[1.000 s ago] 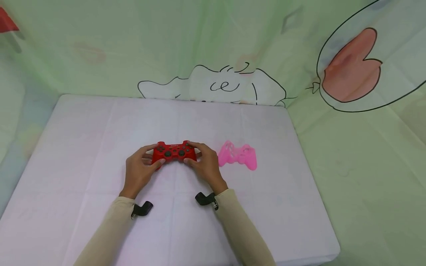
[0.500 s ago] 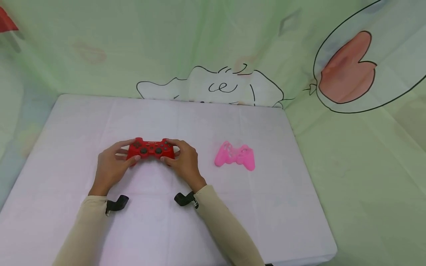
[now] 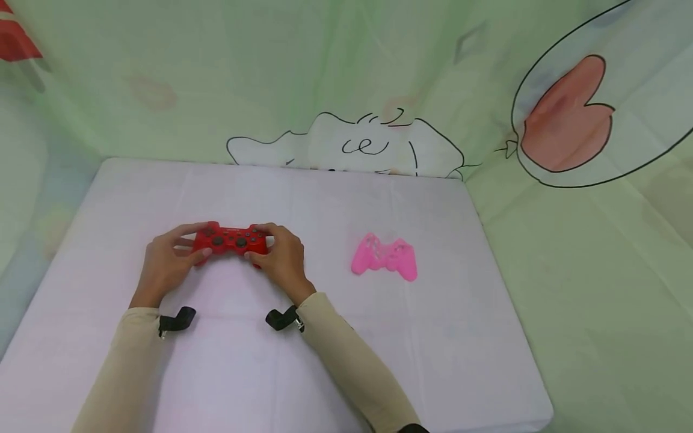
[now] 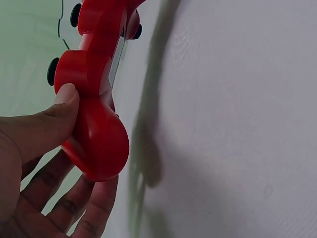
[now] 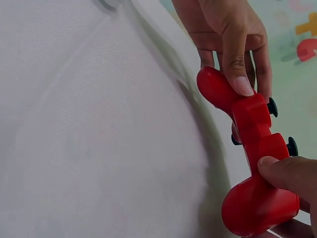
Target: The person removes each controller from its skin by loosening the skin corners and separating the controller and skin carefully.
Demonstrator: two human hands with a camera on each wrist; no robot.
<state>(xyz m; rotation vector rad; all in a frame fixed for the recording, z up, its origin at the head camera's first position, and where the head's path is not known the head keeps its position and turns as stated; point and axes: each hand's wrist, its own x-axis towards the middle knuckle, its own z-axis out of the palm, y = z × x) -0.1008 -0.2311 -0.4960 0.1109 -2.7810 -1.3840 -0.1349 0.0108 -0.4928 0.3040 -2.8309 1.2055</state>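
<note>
Fingers of the left hand were curled round the left grip of the red controller, thumb on the grip's near face, other fingers tucked behind. Right hand did the same on the right grip, thumb on top, so both hands were clamped on it, one per end.

Controller sat left of centre on the desk, face up w/ dark buttons and sticks showing. Wrist views showed a shadow under it and a gap at the grips, so it looked lifted just off the white cover, or at most barely touching; couldn't tell for sure.

Pink controller cover lay well apart to the right, flat on the desk, nobody touching it. Green cartoon cloth hung behind and to the right of the desk. Black wrist straps showed at both cuffs.

Step in hand, as I read it: a two-handed carry or reposition of the red controller over the left part of the desk. Next move would prob. call for keeping it level, both grips held evenly, and setting it down flat before either hand lets go; pink cover is far enough off not to get in the way.
</note>
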